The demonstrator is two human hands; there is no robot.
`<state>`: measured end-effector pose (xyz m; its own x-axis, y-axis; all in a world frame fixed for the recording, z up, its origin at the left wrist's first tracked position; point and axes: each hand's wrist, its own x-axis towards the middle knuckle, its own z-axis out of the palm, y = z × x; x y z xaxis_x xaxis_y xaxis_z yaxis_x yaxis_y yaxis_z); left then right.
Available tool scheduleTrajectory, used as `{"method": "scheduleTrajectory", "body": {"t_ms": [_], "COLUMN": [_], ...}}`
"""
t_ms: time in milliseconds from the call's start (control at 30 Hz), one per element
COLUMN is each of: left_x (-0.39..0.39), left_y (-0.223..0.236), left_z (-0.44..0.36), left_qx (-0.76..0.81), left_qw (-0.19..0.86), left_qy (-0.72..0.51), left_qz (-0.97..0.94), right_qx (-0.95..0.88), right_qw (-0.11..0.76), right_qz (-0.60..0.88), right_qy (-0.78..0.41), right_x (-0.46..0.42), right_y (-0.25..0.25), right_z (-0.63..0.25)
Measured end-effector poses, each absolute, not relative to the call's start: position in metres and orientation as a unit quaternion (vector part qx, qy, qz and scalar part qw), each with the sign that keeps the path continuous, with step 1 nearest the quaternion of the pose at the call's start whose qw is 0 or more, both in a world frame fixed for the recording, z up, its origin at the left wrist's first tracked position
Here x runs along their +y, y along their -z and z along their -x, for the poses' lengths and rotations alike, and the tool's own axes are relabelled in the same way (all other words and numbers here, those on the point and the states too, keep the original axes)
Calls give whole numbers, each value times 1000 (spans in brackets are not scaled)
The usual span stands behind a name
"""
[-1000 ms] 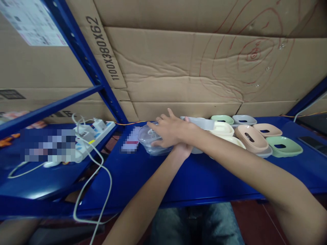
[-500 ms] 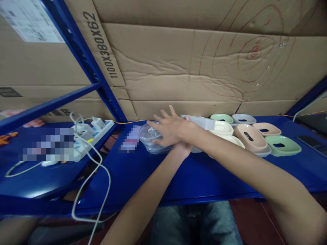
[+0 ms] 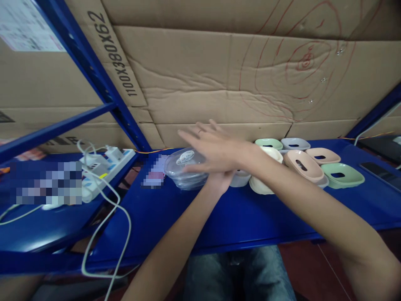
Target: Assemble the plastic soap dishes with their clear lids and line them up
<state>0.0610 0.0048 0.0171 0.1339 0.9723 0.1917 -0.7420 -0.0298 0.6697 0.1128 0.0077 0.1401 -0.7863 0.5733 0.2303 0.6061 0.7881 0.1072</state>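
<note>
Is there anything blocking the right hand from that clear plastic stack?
Nothing visible stands between them: the right hand spreads over the right part of the clear plastic stack. The left hand is beneath the right, mostly hidden; whether either touches the plastic is unclear.

The right arm [image 3: 300, 193] crosses over the left arm [image 3: 177, 238], right grip [image 3: 216, 150] splayed palm-down, left grip [image 3: 223, 180] mostly hidden beneath.
</note>
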Motion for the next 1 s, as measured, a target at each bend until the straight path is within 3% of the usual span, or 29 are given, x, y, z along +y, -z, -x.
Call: {"method": "scheduleTrajectory", "body": {"t_ms": [133,433,1000], "left_x": [3,-6,-4], "left_y": [-25,-29,-37], "left_z": [-64,-67,-62], "left_qx": [151,132,163], "left_qw": [693,704,653], "left_qy": [-621,-616,-643], "left_qz": [-333,-328,-366], "right_qx": [-898,-887,-849], "right_qw": [186,170,321], "right_qz": [393,412,404], "right_qy": [63,-121,-113], "right_x": [5,-3,-1], "right_y": [-154,-133,-122], "right_z": [-172,-235,-225]}}
